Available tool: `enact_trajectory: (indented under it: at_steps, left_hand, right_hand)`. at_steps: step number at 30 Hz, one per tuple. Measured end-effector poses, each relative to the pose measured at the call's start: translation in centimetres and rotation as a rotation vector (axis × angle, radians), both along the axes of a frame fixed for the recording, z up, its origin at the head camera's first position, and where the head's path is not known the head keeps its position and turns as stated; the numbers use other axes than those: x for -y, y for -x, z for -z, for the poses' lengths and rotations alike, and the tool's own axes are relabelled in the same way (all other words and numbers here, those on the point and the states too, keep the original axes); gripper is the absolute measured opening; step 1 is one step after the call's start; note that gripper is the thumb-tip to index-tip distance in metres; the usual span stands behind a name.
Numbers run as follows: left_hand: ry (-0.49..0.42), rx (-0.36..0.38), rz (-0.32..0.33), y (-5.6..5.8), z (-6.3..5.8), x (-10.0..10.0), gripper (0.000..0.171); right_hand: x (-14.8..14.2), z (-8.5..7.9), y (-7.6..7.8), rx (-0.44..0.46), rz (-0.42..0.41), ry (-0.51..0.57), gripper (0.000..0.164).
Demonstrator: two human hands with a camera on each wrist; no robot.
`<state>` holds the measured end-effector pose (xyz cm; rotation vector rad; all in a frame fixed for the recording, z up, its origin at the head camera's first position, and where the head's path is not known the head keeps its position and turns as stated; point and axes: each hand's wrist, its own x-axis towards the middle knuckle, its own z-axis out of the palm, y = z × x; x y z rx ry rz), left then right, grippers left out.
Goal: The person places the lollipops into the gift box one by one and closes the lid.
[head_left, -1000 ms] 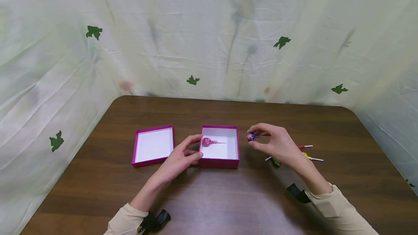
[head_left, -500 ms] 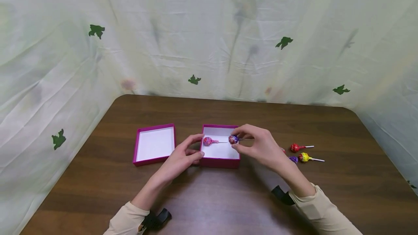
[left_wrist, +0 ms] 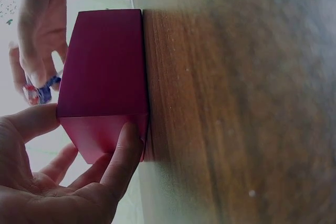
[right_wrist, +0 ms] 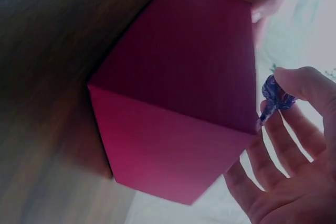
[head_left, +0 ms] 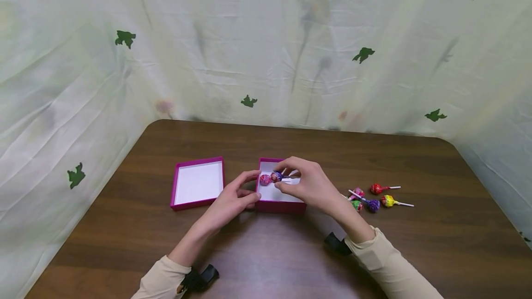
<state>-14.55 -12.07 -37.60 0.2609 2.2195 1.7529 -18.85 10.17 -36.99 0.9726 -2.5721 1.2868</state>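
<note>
An open magenta box (head_left: 279, 206) with a white inside stands at mid-table. My left hand (head_left: 233, 196) holds its left end, thumb and fingers spread against the rim and wall. A pink lollipop (head_left: 264, 180) lies in the box near that end. My right hand (head_left: 309, 183) reaches over the box from the right and pinches a purple-and-red wrapped lollipop (head_left: 276, 176) between thumb and fingers, its candy end beside the pink one in the head view. In the right wrist view the held lollipop's purple wrapper (right_wrist: 275, 95) shows just above the rim.
Left of the box lies its shallow lid (head_left: 197, 183), white inside up. To the right are a red lollipop (head_left: 376, 189), a yellow lollipop (head_left: 388, 201), a purple lollipop (head_left: 373, 205), a green lollipop (head_left: 356, 205) and another pink lollipop (head_left: 357, 192). A pale curtain (head_left: 266, 50) hangs behind the table.
My right hand has carried the purple-and-red lollipop left, from beside the box to over its inside near the pink lollipop. The left hand has stayed at the box's left end.
</note>
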Motion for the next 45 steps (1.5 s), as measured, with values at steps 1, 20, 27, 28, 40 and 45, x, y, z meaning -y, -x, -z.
enact_trajectory:
  at_steps: [1, 20, 27, 28, 40, 45]
  left_hand:
    - [-0.001, 0.0, 0.003, 0.0, 0.0, 0.0, 0.056]
    - [-0.002, -0.008, 0.003, -0.2, 0.1, 0.0, 0.055]
    - [0.001, 0.002, -0.007, -0.2, 0.0, -0.1, 0.054]
    - [0.0, 0.003, -0.008, -0.2, 0.1, -0.1, 0.054]
    - [-0.006, -0.001, -0.018, -0.2, -0.2, -0.1, 0.054]
    - [-0.005, 0.001, -0.02, -0.3, -0.2, -0.2, 0.054]
  right_hand:
    - [0.2, 0.1, 0.1, -0.001, 0.001, -0.008, 0.029]
    - [3.2, 1.1, 2.8, 0.198, -0.013, -0.339, 0.018]
    - [3.9, 1.6, 3.3, 0.148, -0.001, -0.394, 0.018]
    - [4.0, 1.7, 3.3, 0.138, 0.008, -0.401, 0.018]
    - [4.5, 2.5, 3.4, 0.062, 0.096, -0.408, 0.021]
    - [4.4, 2.6, 3.3, 0.056, 0.082, -0.4, 0.021]
